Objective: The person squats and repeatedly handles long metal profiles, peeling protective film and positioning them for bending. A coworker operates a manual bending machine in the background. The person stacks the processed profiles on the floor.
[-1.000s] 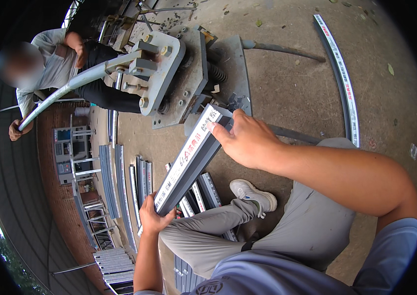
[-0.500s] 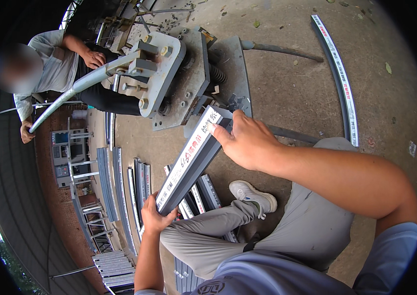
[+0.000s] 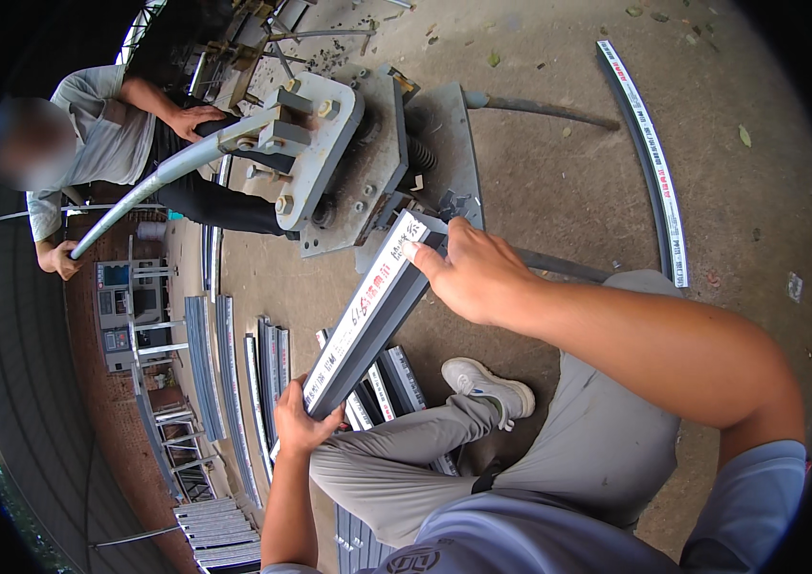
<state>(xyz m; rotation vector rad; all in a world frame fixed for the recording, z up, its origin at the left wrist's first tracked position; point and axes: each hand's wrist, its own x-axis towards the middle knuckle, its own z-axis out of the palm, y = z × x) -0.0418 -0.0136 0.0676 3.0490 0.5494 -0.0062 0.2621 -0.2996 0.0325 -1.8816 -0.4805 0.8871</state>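
Observation:
A long grey metal profile [image 3: 365, 311], with white printed film along its top face, slants between my two hands. My left hand [image 3: 300, 421] is wrapped round its near, lower end. Up at the far end, my right hand [image 3: 473, 270] grips it with the thumb on the film and the fingers over the far side. That far end lies at the front of a grey steel lever press [image 3: 382, 153]; whether it enters the press is hidden. A long pipe lever [image 3: 152, 177] runs left from the press's bolted plate to a co-worker's hand [image 3: 61, 258].
The co-worker [image 3: 104, 134] sits left of the press. Stacked profiles [image 3: 401, 378] lie beyond my left knee, with more rows [image 3: 205, 368] at left. A single film-covered profile [image 3: 650, 158] lies on the concrete floor at right. A bar [image 3: 545, 110] sticks out behind the press.
The whole view has shifted slightly. The lever's handle end and the co-worker's hand on it appear a little further right. Both my hands keep their hold on the profile, almost unmoved.

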